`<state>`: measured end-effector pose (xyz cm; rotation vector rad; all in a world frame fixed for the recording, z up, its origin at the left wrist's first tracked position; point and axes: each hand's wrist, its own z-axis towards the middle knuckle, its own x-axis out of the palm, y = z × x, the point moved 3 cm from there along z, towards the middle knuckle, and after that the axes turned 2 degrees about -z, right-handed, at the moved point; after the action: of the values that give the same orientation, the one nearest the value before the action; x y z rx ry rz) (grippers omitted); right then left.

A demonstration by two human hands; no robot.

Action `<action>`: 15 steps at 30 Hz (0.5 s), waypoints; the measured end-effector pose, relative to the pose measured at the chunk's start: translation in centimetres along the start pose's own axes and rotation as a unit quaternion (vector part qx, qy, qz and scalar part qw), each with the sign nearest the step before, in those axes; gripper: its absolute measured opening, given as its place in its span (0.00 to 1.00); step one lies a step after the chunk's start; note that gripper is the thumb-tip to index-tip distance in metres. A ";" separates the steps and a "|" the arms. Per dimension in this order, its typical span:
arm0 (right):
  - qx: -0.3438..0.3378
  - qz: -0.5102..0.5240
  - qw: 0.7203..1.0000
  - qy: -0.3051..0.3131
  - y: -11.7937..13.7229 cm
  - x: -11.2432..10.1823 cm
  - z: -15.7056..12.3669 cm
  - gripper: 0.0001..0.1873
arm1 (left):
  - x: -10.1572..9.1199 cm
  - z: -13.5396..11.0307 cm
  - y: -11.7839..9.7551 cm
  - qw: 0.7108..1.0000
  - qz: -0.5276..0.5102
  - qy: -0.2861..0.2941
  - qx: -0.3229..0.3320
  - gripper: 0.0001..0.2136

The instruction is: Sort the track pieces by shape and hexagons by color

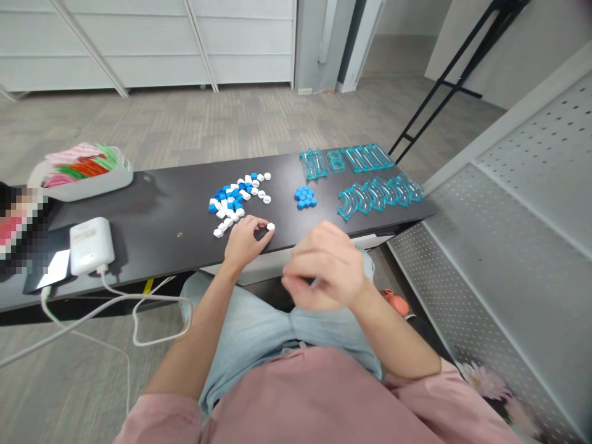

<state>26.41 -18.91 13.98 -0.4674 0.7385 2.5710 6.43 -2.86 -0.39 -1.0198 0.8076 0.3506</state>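
Observation:
My left hand (pixel 247 242) rests on the dark tabletop, its thumb and forefinger pinching a small white hexagonal block (pixel 271 227). Just beyond it spreads a loose group of blue and white hexagonal blocks (pixel 234 198). My right hand (pixel 324 265) is raised over the table's near edge, blurred, with its fingers curled in. A pale bit shows between those fingers, but I cannot make out what it is. Farther back, between the hands, blue hexagonal blocks (pixel 306 197) lie packed together in a flat cluster.
Clear teal curved tubes (pixel 379 195) and straight tubes (pixel 369 158) lie in rows at the table's right end. On the left are a white basket (pixel 92 185) of colourful items, a white charger-like box (pixel 91 245) and a looping white cable (pixel 160 298). A perforated panel (pixel 509 246) stands at right.

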 end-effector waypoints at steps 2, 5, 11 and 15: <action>0.016 -0.011 1.000 -0.003 -5.3 0.2 -0.4 0.07 | 0.0 0.0 0.0 1.000 0.004 -0.002 0.006 0.06; 0.138 -0.027 0.988 0.064 -13.4 0.6 -2.5 0.17 | 0.2 0.1 0.1 1.000 0.009 -0.014 0.000 0.07; 0.270 -0.032 0.960 0.071 -20.6 1.1 -5.6 0.25 | 0.4 -0.2 0.0 1.000 0.010 -0.014 0.007 0.08; 0.291 -0.025 0.953 0.082 -20.9 1.4 -6.0 0.24 | -0.1 -0.2 -0.2 0.999 -0.030 -0.025 0.012 0.05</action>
<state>36.44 -5.74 -0.24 -0.4925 1.4577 2.1357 6.36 -3.13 -0.25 -1.0079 0.7318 0.3133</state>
